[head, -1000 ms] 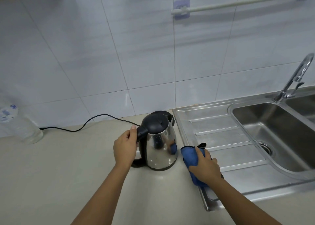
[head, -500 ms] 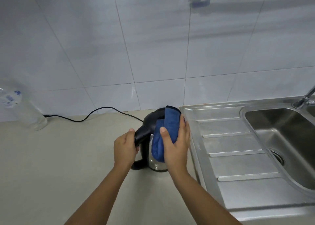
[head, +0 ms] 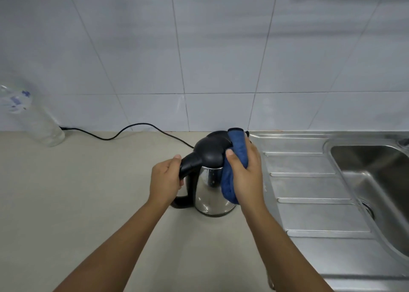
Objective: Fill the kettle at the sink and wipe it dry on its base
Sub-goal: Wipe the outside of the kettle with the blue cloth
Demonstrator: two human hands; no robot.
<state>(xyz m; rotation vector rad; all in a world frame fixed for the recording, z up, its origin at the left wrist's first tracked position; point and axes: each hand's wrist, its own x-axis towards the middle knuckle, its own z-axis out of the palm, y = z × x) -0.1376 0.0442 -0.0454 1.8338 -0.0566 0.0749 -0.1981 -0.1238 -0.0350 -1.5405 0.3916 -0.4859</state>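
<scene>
A steel kettle (head: 209,188) with a black lid and black handle stands upright on the beige counter, close to the sink's left edge. My left hand (head: 164,180) is wrapped around the handle. My right hand (head: 246,174) presses a folded blue cloth (head: 230,181) against the kettle's right side, from the lid down to the lower body. The kettle's base is hidden under the kettle. A black cord (head: 124,133) runs from behind the kettle to the left along the wall.
The steel sink's ribbed drainboard (head: 309,187) lies directly right of the kettle, with the basin (head: 376,181) further right. A clear plastic bottle (head: 33,119) stands at the far left against the tiled wall. Bare counter (head: 77,203) spreads to the left and front.
My right hand lifted the blue cloth off the drainboard and brought it onto the kettle's right side, then slid it down the body. My left hand stayed on the handle.
</scene>
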